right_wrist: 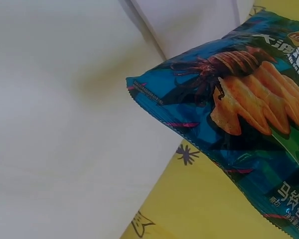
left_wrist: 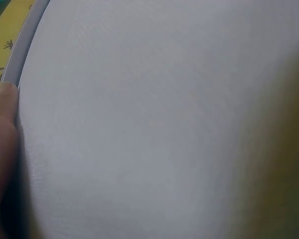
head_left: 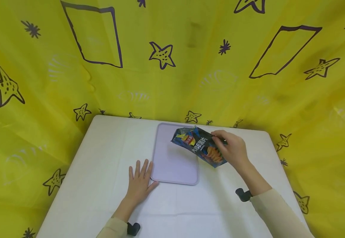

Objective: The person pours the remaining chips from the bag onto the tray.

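A dark blue bag of potato chips [head_left: 200, 147] hangs tilted over the right part of a pale lilac tray [head_left: 172, 170]. My right hand [head_left: 233, 148] pinches the bag by its right-hand edge, with thumb and fingers. In the right wrist view, the chip bag [right_wrist: 229, 119] shows its crimped edge and a picture of ridged chips and a squid. My left hand [head_left: 139, 185] lies spread on the table beside the tray's lower left corner, fingers straight. In the left wrist view, a fingertip [left_wrist: 7, 89] touches the tray's rim [left_wrist: 22, 45].
The table [head_left: 107, 155] has a white cover and rounded far corners. A yellow curtain [head_left: 172, 89] with starfish drawings stands behind the table and along both sides. Dark wrist mounts [head_left: 243, 195] sit by both cuffs.
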Demonstrator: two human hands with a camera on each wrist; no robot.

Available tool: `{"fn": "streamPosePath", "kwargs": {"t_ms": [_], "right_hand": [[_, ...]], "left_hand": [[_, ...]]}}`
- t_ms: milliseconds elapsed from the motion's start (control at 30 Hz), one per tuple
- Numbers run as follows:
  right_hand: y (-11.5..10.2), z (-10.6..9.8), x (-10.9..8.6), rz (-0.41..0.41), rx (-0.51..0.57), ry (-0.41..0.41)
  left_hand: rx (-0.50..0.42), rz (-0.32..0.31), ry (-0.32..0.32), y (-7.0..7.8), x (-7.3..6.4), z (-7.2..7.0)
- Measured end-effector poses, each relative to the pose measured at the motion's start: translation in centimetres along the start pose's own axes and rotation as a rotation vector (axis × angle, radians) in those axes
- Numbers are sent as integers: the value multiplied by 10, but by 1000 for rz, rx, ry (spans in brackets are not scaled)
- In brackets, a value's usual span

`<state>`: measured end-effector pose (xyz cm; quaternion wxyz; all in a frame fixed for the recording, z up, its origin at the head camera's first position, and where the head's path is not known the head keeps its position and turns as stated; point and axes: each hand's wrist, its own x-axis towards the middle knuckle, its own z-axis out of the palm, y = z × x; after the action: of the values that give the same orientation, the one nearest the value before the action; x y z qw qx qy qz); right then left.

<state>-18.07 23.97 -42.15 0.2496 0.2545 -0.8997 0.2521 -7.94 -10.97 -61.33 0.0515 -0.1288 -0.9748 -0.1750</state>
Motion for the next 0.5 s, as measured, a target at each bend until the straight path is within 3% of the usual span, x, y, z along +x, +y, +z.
{"fn": "streamPosePath", "kwargs": {"t_ms": [367, 500], "right_hand": [[-5, 0, 17, -12, -50, -79], [-7, -1, 23, -36, -56, -92]], "left_hand": [[21, 1, 13, 1, 0, -1], [25, -11, -14, 2, 0, -2]]}}
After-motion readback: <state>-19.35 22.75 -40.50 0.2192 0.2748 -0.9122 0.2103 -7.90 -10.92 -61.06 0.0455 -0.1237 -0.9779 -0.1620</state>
